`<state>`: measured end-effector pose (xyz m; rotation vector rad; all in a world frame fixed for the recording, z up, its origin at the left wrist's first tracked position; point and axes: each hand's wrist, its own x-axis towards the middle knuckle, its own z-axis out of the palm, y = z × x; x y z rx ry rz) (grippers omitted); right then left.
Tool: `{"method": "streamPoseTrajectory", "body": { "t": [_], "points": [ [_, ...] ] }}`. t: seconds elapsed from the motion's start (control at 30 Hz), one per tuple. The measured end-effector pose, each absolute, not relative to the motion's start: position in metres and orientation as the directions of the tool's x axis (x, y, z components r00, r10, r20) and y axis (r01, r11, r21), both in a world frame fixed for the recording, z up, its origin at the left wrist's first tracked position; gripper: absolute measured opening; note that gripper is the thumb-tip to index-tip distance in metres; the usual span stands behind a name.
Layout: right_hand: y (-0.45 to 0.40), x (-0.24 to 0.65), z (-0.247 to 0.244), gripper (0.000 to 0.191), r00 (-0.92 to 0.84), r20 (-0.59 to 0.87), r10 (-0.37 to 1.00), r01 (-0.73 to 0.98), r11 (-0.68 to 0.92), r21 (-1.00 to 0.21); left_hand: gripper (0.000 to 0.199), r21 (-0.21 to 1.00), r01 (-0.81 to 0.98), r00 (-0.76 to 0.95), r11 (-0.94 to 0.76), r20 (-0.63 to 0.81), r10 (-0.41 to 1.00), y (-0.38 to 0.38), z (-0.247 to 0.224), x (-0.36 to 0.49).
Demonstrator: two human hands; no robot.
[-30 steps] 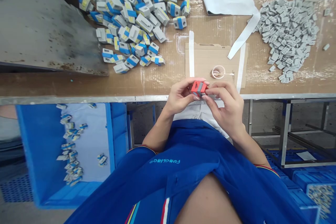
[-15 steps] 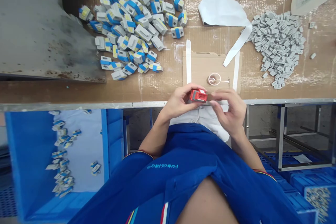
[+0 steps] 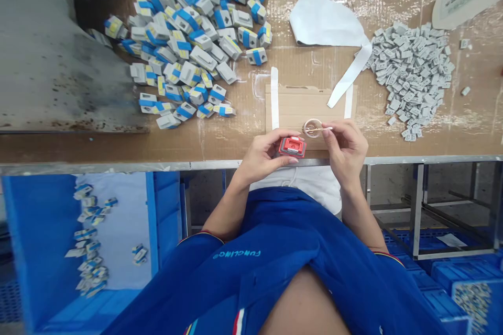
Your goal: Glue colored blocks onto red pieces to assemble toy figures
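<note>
My left hand (image 3: pixel 262 156) grips a small red plastic housing (image 3: pixel 293 146) with a grey band around it, its recessed face turned up. Between thumb and fingertips, my right hand (image 3: pixel 348 149) pinches a thin cotton swab (image 3: pixel 320 129). The swab's far end reaches over a small round clear cup (image 3: pixel 312 127), and whether it touches the inside I cannot tell. Under the cup lies a cardboard sheet (image 3: pixel 298 102), held by white tape strips at its sides.
Grey housings with blue and yellow bands (image 3: pixel 196 47) are heaped at the left beside a metal machine (image 3: pixel 43 63). Small grey pieces (image 3: pixel 412 68) form a pile at the right. A white cloth (image 3: pixel 326 18) lies behind the cardboard. Below left stands a blue crate (image 3: pixel 153 220).
My right hand has moved from beside the red housing up to the cup and taken hold of the cotton swab. The left hand has turned the red housing so its recess faces up.
</note>
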<state>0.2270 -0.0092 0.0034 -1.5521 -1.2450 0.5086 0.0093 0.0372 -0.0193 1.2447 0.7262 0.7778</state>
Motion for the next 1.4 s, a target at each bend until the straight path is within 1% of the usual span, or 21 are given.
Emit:
{"method": "streamPoseTrajectory", "body": {
  "t": [0.13,0.27,0.33,0.4,0.53,0.63,0.8,1.0,1.1,1.3,1.4],
  "points": [
    [-0.006,0.23,0.008,0.018,0.356,0.281,0.891,0.452,0.099,-0.886,0.058,0.988,-0.086,0.527,0.13,-0.066,0.847,0.036,-0.02,0.009],
    [-0.006,0.236,0.012,0.017,0.344,0.301,0.889,0.471,0.114,-0.875,0.058,0.99,-0.063,0.51,0.124,-0.075,0.857,0.037,-0.02,0.009],
    [-0.007,0.237,0.012,0.018,0.363,0.299,0.883,0.449,0.115,-0.886,0.058,0.989,-0.074,0.517,0.127,-0.071,0.853,0.037,-0.02,0.009],
    [-0.007,0.237,0.01,0.02,0.407,0.247,0.88,0.379,0.083,-0.921,0.058,0.988,-0.082,0.52,0.134,-0.072,0.851,0.038,-0.019,0.01],
    [-0.003,0.234,0.002,0.027,0.499,0.112,0.859,0.185,0.02,-0.983,0.056,0.986,-0.084,0.525,0.142,-0.078,0.848,0.037,-0.019,0.011],
    [0.001,0.233,0.003,0.031,0.525,0.103,0.845,0.143,0.032,-0.989,0.054,0.99,-0.054,0.546,0.127,-0.077,0.834,0.037,-0.018,0.01],
    [-0.005,0.229,0.023,0.029,0.498,0.169,0.85,0.21,0.071,-0.975,0.056,0.997,-0.015,0.555,0.075,-0.054,0.83,0.037,-0.019,0.009],
    [-0.019,0.221,0.037,0.021,0.36,0.233,0.903,0.326,0.112,-0.939,0.055,1.0,-0.002,0.553,0.022,-0.018,0.833,0.037,-0.02,0.01],
    [-0.021,0.218,0.034,0.015,0.316,0.248,0.916,0.33,0.139,-0.934,0.055,1.0,-0.007,0.555,-0.008,0.011,0.832,0.036,-0.02,0.01],
    [-0.021,0.214,0.03,0.019,0.287,0.222,0.932,0.352,0.113,-0.929,0.056,1.0,-0.002,0.565,-0.014,0.013,0.825,0.037,-0.022,0.008],
    [-0.022,0.214,0.03,0.014,0.27,0.218,0.938,0.32,0.126,-0.939,0.056,1.0,-0.002,0.56,-0.016,0.014,0.828,0.036,-0.023,0.008]
  ]
}}
